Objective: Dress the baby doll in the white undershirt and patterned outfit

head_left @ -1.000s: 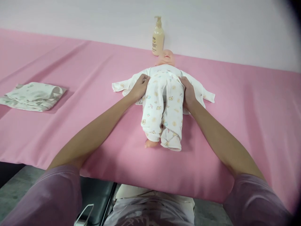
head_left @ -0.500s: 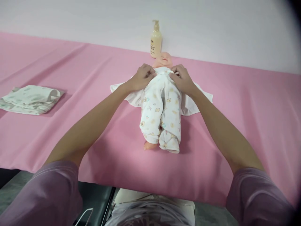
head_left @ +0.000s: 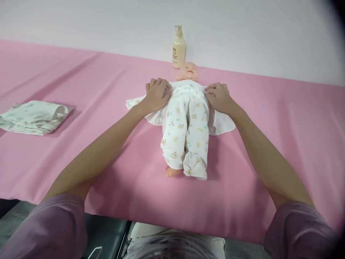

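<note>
A baby doll (head_left: pixel 190 71) lies on its back, its head toward the wall. White printed baby pants (head_left: pixel 175 122) cover its legs and reach up over its belly. One foot (head_left: pixel 172 172) pokes out of the left pant leg, while the other foot is hidden. My left hand (head_left: pixel 158 94) has its fingers curled at the left side of the pants' waist. At the waist's right side, my right hand (head_left: pixel 219 96) pinches the fabric, its fingertips partly hidden. A white top (head_left: pixel 222 122) spreads out beneath the doll on both sides, with a sleeve (head_left: pixel 134 101) stretched to the left.
A pump bottle (head_left: pixel 179 50) of pale yellow liquid stands behind the doll's head, close to the wall. Folded printed cloth (head_left: pixel 36 117) lies at the far left on the pink table cover (head_left: pixel 129 151). Below the table's front edge is a black seat (head_left: pixel 106 230).
Both hands have moved apart, from the front of the waist out to its sides. The waistband now lies wider and flatter across the doll's front.
</note>
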Tool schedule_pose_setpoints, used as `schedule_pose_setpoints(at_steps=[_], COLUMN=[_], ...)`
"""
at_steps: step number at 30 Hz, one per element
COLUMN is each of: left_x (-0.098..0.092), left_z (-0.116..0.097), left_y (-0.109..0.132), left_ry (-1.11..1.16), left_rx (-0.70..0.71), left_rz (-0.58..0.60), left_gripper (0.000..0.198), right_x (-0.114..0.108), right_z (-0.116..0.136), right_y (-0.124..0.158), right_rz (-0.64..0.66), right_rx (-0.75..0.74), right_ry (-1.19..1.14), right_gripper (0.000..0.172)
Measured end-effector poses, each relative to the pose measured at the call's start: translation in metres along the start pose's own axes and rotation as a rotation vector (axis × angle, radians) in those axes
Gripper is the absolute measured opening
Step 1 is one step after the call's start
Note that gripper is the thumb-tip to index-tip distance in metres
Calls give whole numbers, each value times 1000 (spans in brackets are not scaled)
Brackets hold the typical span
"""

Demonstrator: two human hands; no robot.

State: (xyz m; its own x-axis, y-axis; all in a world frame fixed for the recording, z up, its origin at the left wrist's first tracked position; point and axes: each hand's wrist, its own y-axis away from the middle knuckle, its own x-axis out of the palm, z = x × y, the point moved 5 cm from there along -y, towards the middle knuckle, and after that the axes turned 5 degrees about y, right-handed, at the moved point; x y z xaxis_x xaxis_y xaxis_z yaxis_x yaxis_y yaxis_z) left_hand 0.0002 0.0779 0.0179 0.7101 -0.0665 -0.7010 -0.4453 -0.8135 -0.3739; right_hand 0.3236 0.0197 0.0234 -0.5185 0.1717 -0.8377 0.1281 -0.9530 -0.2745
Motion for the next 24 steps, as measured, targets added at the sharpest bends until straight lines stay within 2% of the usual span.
schedule_pose_setpoints(at_steps=[2,4,10,15,19,22,24], left_x=[-3,0,13,6,2,7,12], left_z=[7,12,19,21,17,10,6], left_y=[9,18,28,26,26,29,31], left_ry=[-86,-118,-107,-39,-4,1,-18], left_rx=[46,95,107,92,66,57,47], left_rz=[86,161,166,232,237,182,137], left_gripper=[57,60,76,85,90,93,94], right_x=[0,3,17,16,20,28,34], right_z=[-9,-15,-19,-21,-24,-21,-15], right_y=[12,21,26,26,25,25,27], right_rz=[125,185,172,213,129,37,-17], right_rx=[-52,-106,-140,-120,-105,-108,-96], right_ry=[26,26,-11,-40,-11,38,82], right_gripper=[28,37,58,58,52,48,53])
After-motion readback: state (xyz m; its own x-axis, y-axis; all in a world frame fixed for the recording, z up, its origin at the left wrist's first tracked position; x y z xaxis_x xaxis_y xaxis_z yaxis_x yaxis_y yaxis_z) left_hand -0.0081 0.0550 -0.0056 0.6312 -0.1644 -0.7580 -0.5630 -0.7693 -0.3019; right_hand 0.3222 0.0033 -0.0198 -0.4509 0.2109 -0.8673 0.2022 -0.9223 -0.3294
